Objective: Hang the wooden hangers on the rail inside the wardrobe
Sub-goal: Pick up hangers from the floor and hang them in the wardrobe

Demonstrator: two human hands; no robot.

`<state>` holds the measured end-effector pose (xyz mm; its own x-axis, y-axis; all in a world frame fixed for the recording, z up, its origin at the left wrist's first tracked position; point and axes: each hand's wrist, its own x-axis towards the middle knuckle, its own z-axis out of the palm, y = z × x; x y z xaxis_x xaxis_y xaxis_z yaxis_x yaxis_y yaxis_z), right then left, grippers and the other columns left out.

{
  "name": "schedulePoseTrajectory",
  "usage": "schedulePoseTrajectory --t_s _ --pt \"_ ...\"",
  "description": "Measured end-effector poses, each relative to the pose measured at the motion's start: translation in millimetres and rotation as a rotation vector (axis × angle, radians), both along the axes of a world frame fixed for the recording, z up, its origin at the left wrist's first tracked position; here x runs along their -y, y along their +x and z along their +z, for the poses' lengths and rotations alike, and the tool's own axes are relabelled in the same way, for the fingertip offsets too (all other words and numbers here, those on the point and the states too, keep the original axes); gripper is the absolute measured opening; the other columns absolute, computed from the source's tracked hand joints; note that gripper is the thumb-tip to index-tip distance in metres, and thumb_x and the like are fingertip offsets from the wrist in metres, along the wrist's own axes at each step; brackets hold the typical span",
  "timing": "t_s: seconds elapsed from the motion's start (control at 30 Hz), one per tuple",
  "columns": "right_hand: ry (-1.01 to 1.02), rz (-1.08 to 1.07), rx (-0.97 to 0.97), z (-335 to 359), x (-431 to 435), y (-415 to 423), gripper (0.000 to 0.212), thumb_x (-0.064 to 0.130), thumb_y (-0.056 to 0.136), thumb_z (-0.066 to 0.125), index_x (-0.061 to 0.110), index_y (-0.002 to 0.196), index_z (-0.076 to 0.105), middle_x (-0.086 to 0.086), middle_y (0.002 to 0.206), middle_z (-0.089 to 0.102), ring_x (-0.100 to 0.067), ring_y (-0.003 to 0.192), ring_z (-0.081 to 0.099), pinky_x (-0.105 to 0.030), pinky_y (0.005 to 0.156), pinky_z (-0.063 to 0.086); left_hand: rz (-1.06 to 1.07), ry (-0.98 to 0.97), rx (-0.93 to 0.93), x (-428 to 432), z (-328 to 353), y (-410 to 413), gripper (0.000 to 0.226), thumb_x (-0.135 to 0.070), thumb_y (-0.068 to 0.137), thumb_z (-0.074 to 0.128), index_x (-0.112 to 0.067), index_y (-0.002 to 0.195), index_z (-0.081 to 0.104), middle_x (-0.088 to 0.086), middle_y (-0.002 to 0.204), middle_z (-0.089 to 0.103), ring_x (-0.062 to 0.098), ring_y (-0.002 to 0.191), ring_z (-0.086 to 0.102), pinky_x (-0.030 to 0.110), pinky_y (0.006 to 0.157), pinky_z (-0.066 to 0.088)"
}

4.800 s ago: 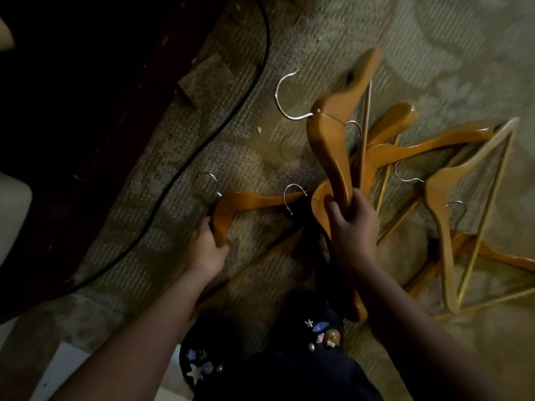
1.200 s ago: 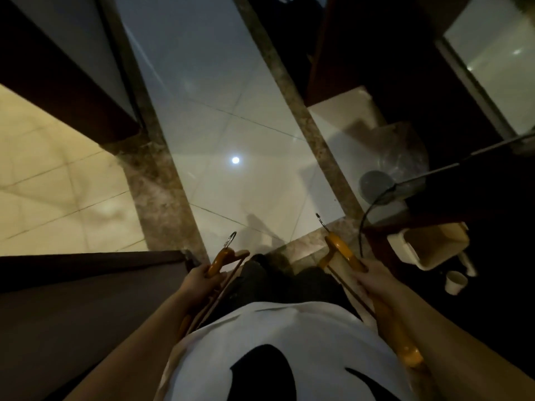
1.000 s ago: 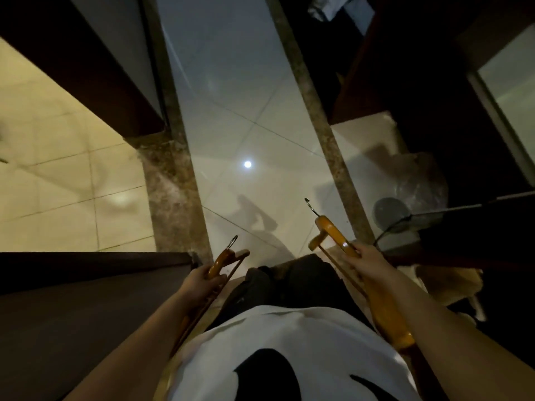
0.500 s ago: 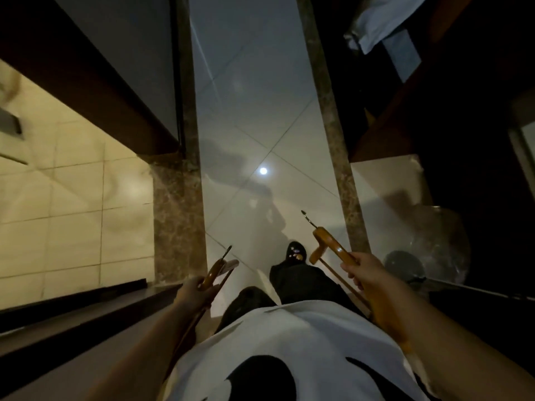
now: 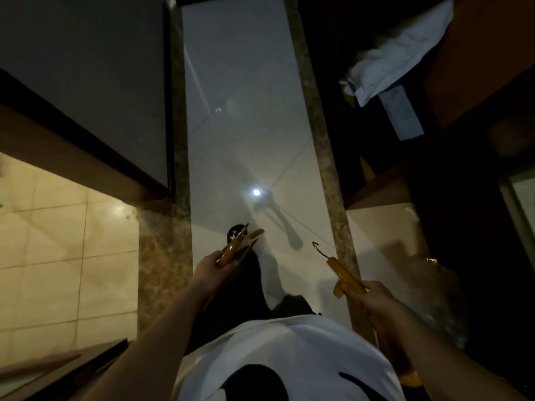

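1. The left hand (image 5: 212, 272) is clenched round a hanger bundle (image 5: 235, 246), one or two, hard to tell. Its hook end points forward over the floor (image 5: 246, 125).
2. The right hand (image 5: 376, 296) grasps a hanger (image 5: 346, 277) by its shoulder, with the hook (image 5: 318, 248) leading and free.
3. This looks like the carrying step: nothing is hung yet, and no rail is in view.
4. To do it well, keep the two loads apart so the hooks cannot tangle. Turn toward the dark wooden unit (image 5: 469, 70) on the right (likely the wardrobe), then hang one load at a time, hook first.
5. A white cloth (image 5: 399, 50) droops over that unit's shelf and may crowd the opening.
6. A clear bag (image 5: 434, 287) lies low beside the right arm, close enough to snag a hanger or a foot. A shoe (image 5: 235, 230) is stepping ahead, and the dim light hides much of the interior.
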<state>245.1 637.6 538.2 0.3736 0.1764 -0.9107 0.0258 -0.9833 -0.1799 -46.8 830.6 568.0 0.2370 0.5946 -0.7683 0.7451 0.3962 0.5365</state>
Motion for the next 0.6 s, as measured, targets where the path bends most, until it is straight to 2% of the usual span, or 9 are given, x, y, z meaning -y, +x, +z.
schedulePoseTrajectory --t_s 0.1,0.2,0.27,0.33,0.4,0.47,0.6 --pt "0.025 0.015 0.016 5.7 -72.8 3.7 0.028 0.033 0.088 0.055 0.012 0.104 0.062 -0.017 0.094 0.065 -0.031 0.083 0.064 -0.038 0.074 0.056 0.009 -0.043 -0.032 -60.8 -4.8 -12.3 0.021 -0.023 0.088 0.06 -0.012 0.106 0.058 0.009 0.091 0.063 0.026 0.088 0.062 0.04 0.083 0.053" --pt "0.098 0.045 0.024 24.6 -154.9 -0.2 0.027 0.027 0.09 0.053 0.014 0.114 0.058 -0.017 0.097 0.062 -0.03 0.087 0.06 -0.037 0.073 0.049 0.018 -0.064 -0.098 -121.1 -4.6 -32.8 0.023 -0.025 0.087 0.06 -0.013 0.106 0.057 0.01 0.095 0.062 0.025 0.09 0.061 0.043 0.086 0.053" --pt "0.174 0.059 0.03 39.7 -209.5 -2.8 0.026 0.02 0.091 0.053 0.014 0.116 0.055 -0.014 0.086 0.061 -0.025 0.075 0.058 -0.032 0.065 0.047 0.033 -0.056 -0.12 -161.3 -1.2 -39.8 0.024 -0.025 0.088 0.059 -0.01 0.107 0.058 0.009 0.092 0.062 0.024 0.086 0.061 0.041 0.08 0.054" --pt "0.26 0.075 0.02 53.7 -259.9 -1.9 0.023 0.012 0.092 0.052 0.009 0.114 0.056 -0.009 0.072 0.057 -0.019 0.06 0.051 -0.027 0.054 0.041 0.032 -0.04 -0.129 -199.4 0.7 -44.5 0.018 -0.021 0.09 0.057 -0.01 0.105 0.056 0.006 0.083 0.059 0.018 0.074 0.058 0.028 0.063 0.048" --pt "0.324 0.093 0.008 66.1 -301.7 0.6 0.027 0.011 0.092 0.053 0.012 0.118 0.054 -0.006 0.073 0.057 -0.017 0.06 0.05 -0.026 0.054 0.04 0.002 -0.013 -0.148 -234.4 2.8 -44.9 0.019 -0.019 0.091 0.056 -0.007 0.106 0.056 0.004 0.077 0.056 0.014 0.066 0.053 0.022 0.054 0.039" --pt "0.379 0.086 0.004 74.4 -337.7 7.6 0.034 0.014 0.092 0.053 0.015 0.126 0.051 -0.006 0.078 0.058 -0.018 0.063 0.053 -0.028 0.057 0.044 -0.019 0.012 -0.159 -266.7 2.9 -41.0 0.026 -0.02 0.091 0.056 -0.005 0.112 0.056 0.005 0.076 0.056 0.014 0.064 0.053 0.021 0.052 0.039" --pt "0.446 0.033 0.008 79.0 -392.3 32.6 0.034 0.016 0.091 0.055 0.02 0.125 0.052 -0.007 0.078 0.059 -0.019 0.061 0.052 -0.032 0.059 0.045 -0.061 0.059 -0.167 -320.1 0.8 -14.5 0.031 -0.022 0.09 0.059 -0.005 0.115 0.057 0.008 0.083 0.06 0.02 0.073 0.057 0.026 0.059 0.044"
